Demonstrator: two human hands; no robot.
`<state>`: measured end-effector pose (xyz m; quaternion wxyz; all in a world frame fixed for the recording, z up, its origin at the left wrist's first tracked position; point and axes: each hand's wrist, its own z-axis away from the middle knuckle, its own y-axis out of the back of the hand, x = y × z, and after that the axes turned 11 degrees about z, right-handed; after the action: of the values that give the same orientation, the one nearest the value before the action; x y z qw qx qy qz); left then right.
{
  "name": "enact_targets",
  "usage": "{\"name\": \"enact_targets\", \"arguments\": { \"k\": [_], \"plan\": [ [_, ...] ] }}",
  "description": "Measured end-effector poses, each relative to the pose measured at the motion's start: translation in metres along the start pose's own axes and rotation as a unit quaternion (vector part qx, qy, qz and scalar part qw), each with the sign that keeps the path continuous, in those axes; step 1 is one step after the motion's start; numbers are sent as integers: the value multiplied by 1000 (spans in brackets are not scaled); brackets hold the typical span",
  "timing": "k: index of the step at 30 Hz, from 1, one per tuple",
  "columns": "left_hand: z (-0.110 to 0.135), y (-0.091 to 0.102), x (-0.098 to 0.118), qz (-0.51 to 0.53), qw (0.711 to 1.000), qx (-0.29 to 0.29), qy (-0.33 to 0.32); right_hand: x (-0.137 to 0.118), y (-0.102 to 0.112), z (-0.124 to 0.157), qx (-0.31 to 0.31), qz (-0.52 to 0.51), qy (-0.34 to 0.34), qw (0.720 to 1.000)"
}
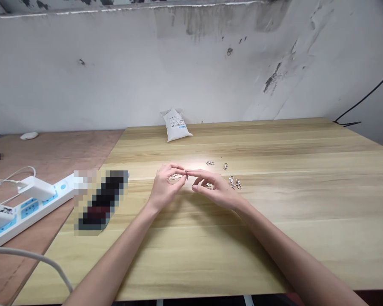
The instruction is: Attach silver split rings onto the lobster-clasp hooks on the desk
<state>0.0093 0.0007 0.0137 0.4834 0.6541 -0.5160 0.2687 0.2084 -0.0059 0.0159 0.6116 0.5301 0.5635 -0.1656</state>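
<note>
My left hand is closed in a pinch above the wooden table, with a small metal ring held at its fingertips. The ring is tiny here and partly covered by the fingers. From the right, the outstretched index finger of my right hand touches it, while the thumb stays apart from that finger. Several loose rings lie on the table behind my left hand, partly hidden. Beyond my right hand is a small group of silver swivel clasps. Farther back lie two separate clasps, one on the left and one on the right.
A white plastic packet with a printed label rests near the wall. To the left are a pixelated dark phone-like object and a white power strip with chargers. A grey cable curves across the lower left corner.
</note>
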Motion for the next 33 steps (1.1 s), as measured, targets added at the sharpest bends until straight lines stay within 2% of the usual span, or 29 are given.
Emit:
{"name": "enact_targets", "arguments": {
  "k": [3, 6, 9, 18, 27, 30, 33],
  "plan": [
    [-2, 2, 0, 60, 997, -1, 54, 2, -2, -1, 44, 8, 2, 999],
    [-3, 3, -1, 144, 982, -3, 123, 2, -5, -3, 90, 17, -17, 996],
    [-2, 3, -1, 199, 969, -17, 145, 1, -9, -4, 75, 8, -27, 997],
    [0, 1, 0, 160, 981, -39, 107, 8, -16, -5, 41, -51, -41, 997],
    [2, 1, 5, 141, 983, -63, 99, 5, -16, -3, 23, -57, -9, 998],
    [3, 1, 7, 102, 988, -67, 90, 5, -15, -3, 37, -2, 3, 999],
    [5, -1, 10, 17, 998, -50, 22, 5, -14, -2, 49, 83, 20, 995]
  ]
}}
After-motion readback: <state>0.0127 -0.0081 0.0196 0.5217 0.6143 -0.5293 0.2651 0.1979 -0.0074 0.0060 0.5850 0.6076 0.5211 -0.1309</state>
